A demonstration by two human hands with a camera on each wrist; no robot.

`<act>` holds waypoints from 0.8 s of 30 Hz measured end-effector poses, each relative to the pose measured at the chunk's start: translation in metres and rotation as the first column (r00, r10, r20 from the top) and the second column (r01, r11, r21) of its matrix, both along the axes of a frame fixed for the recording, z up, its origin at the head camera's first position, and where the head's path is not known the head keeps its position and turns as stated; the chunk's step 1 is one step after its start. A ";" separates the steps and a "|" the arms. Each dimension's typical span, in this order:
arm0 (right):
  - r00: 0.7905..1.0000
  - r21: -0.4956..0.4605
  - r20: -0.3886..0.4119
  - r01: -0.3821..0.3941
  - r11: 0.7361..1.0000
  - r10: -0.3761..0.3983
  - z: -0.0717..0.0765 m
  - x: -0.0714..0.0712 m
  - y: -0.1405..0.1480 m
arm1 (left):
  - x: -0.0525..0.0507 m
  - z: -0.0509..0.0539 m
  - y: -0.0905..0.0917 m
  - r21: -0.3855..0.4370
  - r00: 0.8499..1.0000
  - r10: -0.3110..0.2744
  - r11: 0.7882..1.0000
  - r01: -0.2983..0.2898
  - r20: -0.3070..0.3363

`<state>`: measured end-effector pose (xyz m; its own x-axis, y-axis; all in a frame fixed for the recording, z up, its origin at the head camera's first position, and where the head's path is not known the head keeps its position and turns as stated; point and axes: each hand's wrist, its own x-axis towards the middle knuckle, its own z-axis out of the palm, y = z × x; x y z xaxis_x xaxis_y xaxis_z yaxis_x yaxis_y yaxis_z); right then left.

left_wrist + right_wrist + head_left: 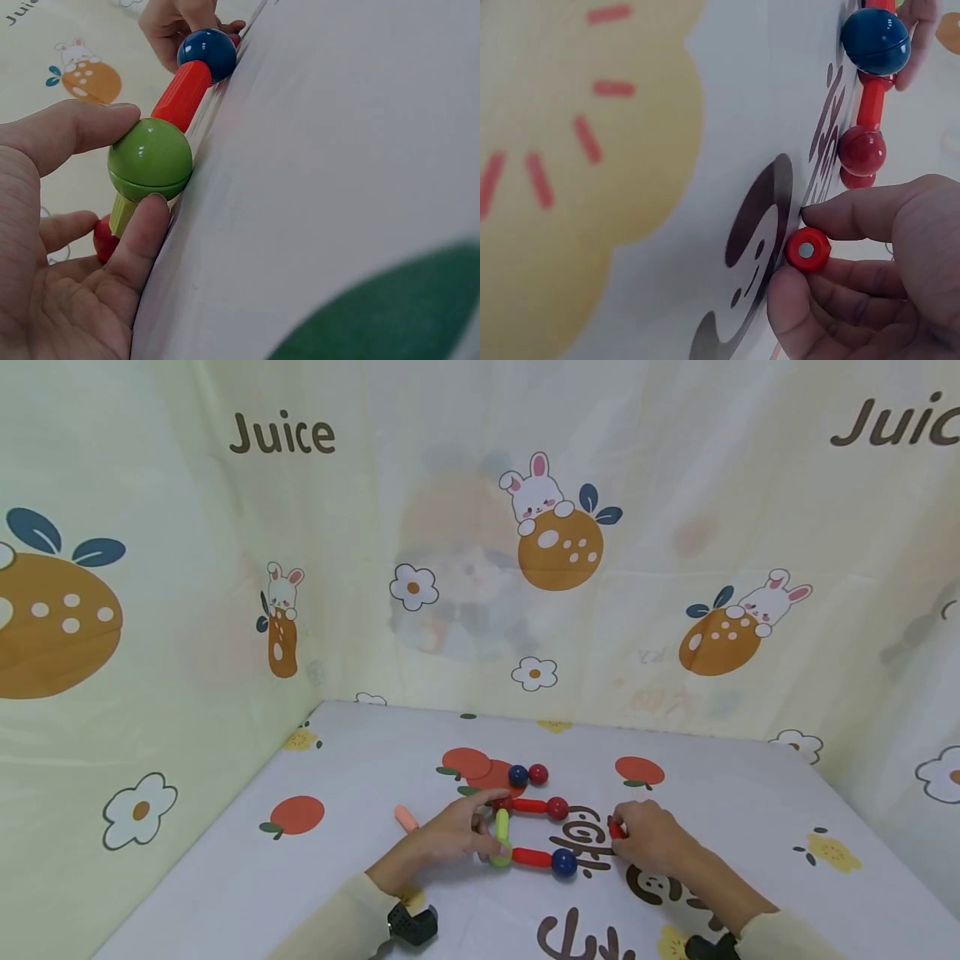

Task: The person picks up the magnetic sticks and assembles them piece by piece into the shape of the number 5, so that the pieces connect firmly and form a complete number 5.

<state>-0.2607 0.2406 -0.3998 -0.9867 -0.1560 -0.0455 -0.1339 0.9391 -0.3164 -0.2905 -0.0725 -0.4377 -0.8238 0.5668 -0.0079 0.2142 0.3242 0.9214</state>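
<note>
Now, dial: taken from the head view, with the joined shape at its middle and 12 o'clock pointing away from the person.
Left hand (453,831): at 9 o'clock, pinching the green ball (150,159) between thumb and a finger; another finger reaches to the corner red ball (501,805), which it partly hides.
Right hand (651,837): at 3 o'clock, low over the cloth, fingers and thumb closed about the loose red rod (617,830); the right wrist view shows a small pale disc in that rod's end.
Joined shape: a U with its mouth toward 3 o'clock; the yellow-green rod (502,827) links the green ball and the corner red ball.
Far arm: the upper red rod (530,806), ending in the end red ball (557,808) at 2 o'clock.
Near arm: the lower red rod (532,858), ending in the big blue ball (564,862) at 4 o'clock.
Loose balls: the far blue ball (518,776) and far red ball (538,774), side by side around 12 o'clock.
Peach rod (406,818): at 9 o'clock, just beyond the left forearm, partly covered.
Tablecloth (247,893): white, fruit-printed, with brown lettering (585,833) at 3 o'clock.
Backdrop (450,410): pale, rabbit-printed, rising at 12 o'clock.
</note>
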 end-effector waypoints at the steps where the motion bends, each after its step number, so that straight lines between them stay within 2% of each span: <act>1: 1.000 0.002 0.009 0.008 1.000 -0.008 0.000 0.000 0.000 | 0.000 0.000 0.000 0.001 1.000 -0.002 1.000 0.002 0.001; 6: 0.997 -0.017 0.044 0.057 0.998 -0.056 -0.002 0.000 -0.002 | 0.000 0.000 0.000 -0.009 1.000 -0.002 1.000 0.002 -0.002; 11: 0.991 -0.127 0.094 0.102 0.987 -0.090 -0.002 0.007 -0.007 | 0.001 0.001 0.000 -0.007 1.000 -0.013 1.000 0.013 -0.007; 15: 0.985 -0.218 0.142 0.128 0.968 -0.098 0.002 0.015 -0.011 | 0.001 0.001 0.001 -0.001 1.000 -0.020 1.000 0.020 -0.006; 24: 0.979 -0.313 0.183 0.140 0.940 -0.085 0.008 0.028 -0.022 | 0.001 0.000 0.001 -0.018 1.000 -0.003 1.000 0.003 -0.018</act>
